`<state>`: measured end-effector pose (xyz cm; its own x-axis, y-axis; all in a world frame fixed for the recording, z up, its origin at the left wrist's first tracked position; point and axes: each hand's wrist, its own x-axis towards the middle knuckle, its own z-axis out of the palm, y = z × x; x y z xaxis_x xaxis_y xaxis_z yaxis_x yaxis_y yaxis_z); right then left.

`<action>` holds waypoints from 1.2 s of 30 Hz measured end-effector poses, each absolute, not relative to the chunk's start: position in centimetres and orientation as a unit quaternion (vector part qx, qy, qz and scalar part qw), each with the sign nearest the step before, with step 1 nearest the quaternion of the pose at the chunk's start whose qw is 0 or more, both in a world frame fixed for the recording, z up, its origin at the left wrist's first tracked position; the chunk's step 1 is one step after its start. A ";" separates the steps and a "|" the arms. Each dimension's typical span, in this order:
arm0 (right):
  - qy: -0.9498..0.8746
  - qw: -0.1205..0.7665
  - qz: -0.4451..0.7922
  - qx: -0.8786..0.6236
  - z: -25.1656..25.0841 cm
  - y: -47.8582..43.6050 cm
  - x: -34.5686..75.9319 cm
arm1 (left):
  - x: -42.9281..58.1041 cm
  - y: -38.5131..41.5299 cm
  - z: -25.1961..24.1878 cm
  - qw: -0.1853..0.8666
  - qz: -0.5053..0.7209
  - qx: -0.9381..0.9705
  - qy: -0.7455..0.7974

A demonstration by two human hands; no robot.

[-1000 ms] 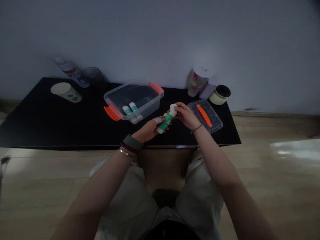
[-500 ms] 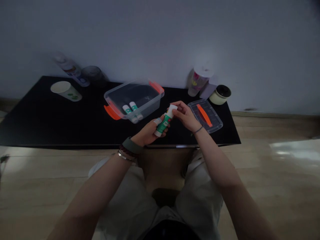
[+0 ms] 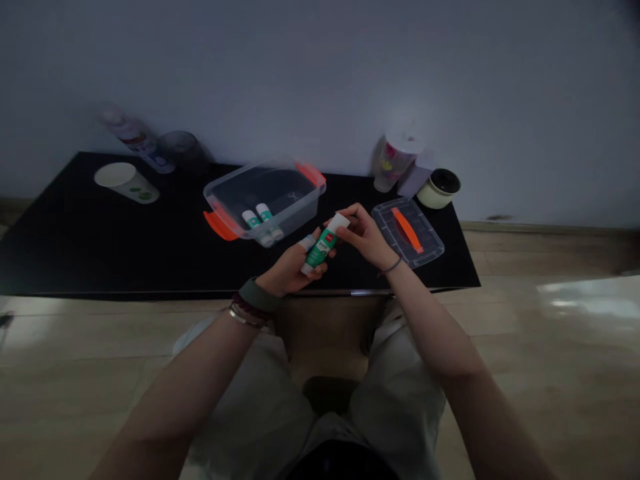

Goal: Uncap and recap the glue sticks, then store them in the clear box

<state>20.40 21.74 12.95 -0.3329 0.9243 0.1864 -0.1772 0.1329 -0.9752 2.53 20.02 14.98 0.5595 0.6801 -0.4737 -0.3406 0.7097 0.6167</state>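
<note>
Black tabletop (image 3: 75,233), grey wall (image 3: 320,80) — glue stick (image 3: 320,248) gripped by left hand (image 3: 287,270) and right hand (image 3: 363,237)

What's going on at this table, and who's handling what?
A person holds a green-and-white glue stick in both hands above a black table. The left hand wraps around its body, while the right hand has its fingers at the white cap end. Two more glue sticks lie inside a clear plastic box with orange handles, just beyond the hands. The box's clear lid lies on the table past the right hand.
</note>
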 end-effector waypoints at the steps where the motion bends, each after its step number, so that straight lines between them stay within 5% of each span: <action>1: -0.589 0.473 0.567 -0.330 13.0 21.7 20.5 | 2.5 20.1 14.9 0.846 0.299 0.253 0.362; 14: -0.694 0.409 0.351 -0.477 13.6 19.6 21.1 | 1.9 19.4 14.3 0.759 0.219 0.508 0.344; 23: -0.703 0.373 0.310 -0.520 11.8 19.5 20.5 | 2.5 18.7 12.7 0.639 0.196 0.637 0.385; 30: -0.687 0.398 0.317 -0.519 11.9 20.1 20.0 | 3.2 18.1 12.8 0.433 0.215 0.756 0.442; 36: -0.663 0.319 0.332 -0.590 11.9 20.2 19.5 | 3.7 17.4 12.2 0.297 0.137 0.811 0.485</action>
